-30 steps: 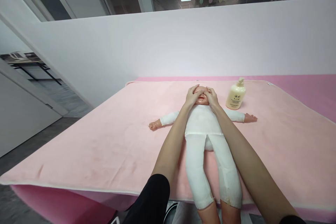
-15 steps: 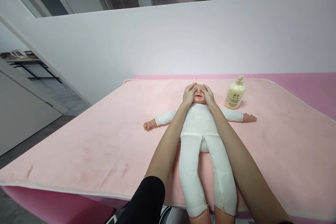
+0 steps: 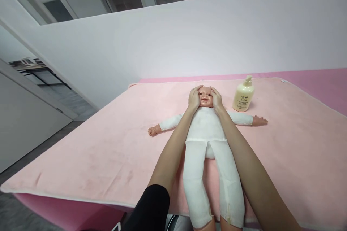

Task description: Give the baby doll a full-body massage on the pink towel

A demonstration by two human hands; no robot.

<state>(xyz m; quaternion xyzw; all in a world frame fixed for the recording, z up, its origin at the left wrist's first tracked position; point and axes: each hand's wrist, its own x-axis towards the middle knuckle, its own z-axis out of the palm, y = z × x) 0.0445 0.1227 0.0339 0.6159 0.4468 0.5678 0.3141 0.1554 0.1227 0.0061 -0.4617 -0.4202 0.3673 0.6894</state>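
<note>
A baby doll [image 3: 205, 122] with a white cloth body lies on its back, its arms spread wide and its legs toward me. My left hand [image 3: 194, 98] rests along the left side of the doll's head, fingers stretched up toward the forehead. On the opposite side my right hand [image 3: 216, 98] lies against the head in the same way, fingers extended. The doll's eyes and mouth show between the two hands. Both palms are turned inward and partly hidden.
A pale yellow pump bottle [image 3: 243, 94] stands right of the doll's head, beyond its outstretched arm. Under everything lies a pink blanket [image 3: 114, 133] over a pink table. A white wall [image 3: 173, 43] rises behind, with a window above it.
My hands have drawn apart, from over the doll's eyes to the sides of its head, so the eyes now show. The camera view has tilted slightly.
</note>
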